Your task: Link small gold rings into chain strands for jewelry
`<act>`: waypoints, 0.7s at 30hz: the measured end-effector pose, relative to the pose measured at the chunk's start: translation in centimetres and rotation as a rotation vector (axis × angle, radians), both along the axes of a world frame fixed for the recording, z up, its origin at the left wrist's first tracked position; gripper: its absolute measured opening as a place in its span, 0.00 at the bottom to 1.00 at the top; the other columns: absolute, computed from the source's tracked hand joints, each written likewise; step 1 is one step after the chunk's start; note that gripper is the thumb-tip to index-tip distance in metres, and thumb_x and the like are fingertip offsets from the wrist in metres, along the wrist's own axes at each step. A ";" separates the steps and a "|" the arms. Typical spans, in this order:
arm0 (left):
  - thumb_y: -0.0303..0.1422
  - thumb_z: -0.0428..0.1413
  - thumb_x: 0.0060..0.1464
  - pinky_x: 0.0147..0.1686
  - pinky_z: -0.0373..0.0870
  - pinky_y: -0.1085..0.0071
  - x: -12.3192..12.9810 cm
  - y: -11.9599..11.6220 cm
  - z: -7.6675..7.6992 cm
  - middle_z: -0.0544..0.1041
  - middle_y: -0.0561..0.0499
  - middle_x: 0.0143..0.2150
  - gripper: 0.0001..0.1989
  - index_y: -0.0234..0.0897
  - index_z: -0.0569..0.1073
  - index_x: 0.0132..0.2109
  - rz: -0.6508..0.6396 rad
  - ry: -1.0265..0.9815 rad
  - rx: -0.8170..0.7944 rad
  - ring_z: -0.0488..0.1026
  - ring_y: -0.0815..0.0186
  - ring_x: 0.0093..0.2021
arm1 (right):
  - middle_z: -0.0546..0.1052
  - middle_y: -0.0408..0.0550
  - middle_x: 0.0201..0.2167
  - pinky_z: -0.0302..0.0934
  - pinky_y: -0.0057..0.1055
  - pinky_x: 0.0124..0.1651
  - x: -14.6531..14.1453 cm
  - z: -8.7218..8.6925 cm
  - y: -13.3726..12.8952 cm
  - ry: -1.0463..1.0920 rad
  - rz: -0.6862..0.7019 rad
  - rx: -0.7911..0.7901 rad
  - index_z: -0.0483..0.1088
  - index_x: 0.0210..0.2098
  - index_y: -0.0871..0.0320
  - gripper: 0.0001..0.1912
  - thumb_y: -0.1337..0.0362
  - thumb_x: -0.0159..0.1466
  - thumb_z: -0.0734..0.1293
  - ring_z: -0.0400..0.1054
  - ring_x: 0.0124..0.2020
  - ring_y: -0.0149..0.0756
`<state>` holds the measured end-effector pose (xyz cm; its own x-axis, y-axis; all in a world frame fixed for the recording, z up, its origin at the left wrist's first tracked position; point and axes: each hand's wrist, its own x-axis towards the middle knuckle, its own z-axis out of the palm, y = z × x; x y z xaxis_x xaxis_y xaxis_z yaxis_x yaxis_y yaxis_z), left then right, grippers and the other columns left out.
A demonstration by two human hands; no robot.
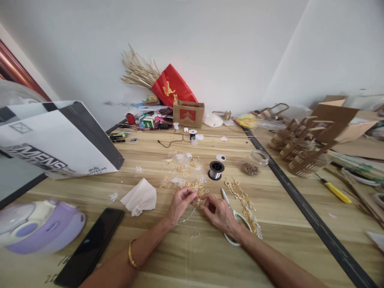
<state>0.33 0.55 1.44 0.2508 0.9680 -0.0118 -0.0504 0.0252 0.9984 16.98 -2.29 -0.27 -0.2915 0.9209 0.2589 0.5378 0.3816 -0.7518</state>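
Observation:
Near the middle of the wooden table, my left hand (182,202) is closed in a pinch at a thin beaded strand (188,217) that trails down beneath it. Close by on the right, my right hand (216,210) has its fingers curled together; whatever they hold is too small to make out. Small gold and silver beads (195,186) lie just beyond the fingertips. White-handled scissors (240,220) rest partly under my right wrist. Gold and silver chains (246,204) lie right of the scissors. A spool of clear thread (216,171) stands behind my right hand.
A glass jar of beads (253,163) stands right of the spool. Left are a crumpled tissue (140,197), a black phone (91,246), a purple container (49,228) and a white bag (57,140). Small baskets (306,160) and a yellow cutter (337,191) lie right.

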 end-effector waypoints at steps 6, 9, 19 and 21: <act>0.37 0.59 0.47 0.31 0.64 0.74 0.4 -0.4 -0.3 0.71 0.51 0.26 0.11 0.33 0.72 0.26 -0.057 0.097 0.183 0.67 0.68 0.30 | 0.70 0.41 0.21 0.53 0.25 0.26 0.1 0.0 -0.1 -0.008 0.029 0.073 0.66 0.37 0.58 0.07 0.61 0.64 0.60 0.62 0.21 0.30; 0.37 0.59 0.48 0.31 0.64 0.73 0.5 -0.6 -0.3 0.72 0.50 0.27 0.11 0.33 0.73 0.26 -0.063 0.117 0.237 0.68 0.66 0.31 | 0.72 0.45 0.23 0.55 0.27 0.28 0.2 0.1 0.0 0.015 0.050 0.079 0.68 0.32 0.58 0.11 0.62 0.65 0.58 0.64 0.24 0.32; 0.43 0.56 0.50 0.27 0.66 0.74 0.5 -0.6 -0.5 0.74 0.49 0.26 0.15 0.33 0.72 0.31 -0.053 0.090 0.046 0.69 0.70 0.25 | 0.69 0.43 0.23 0.54 0.25 0.26 0.6 -0.2 1.1 0.226 0.026 -0.072 0.69 0.31 0.59 0.17 0.55 0.65 0.57 0.61 0.23 0.30; 0.44 0.55 0.51 0.23 0.63 0.75 0.5 -0.6 -0.7 0.73 0.51 0.23 0.17 0.32 0.72 0.29 -0.090 0.126 0.033 0.67 0.71 0.21 | 0.67 0.42 0.21 0.52 0.25 0.24 0.7 -0.3 1.1 0.258 0.018 -0.109 0.69 0.30 0.59 0.18 0.53 0.65 0.57 0.58 0.21 0.29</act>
<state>0.80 -0.08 0.76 0.3349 0.9421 -0.0177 0.0765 -0.0085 0.9970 17.63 -1.18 -0.54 -0.2457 0.9425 0.2267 0.3166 0.2991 -0.9002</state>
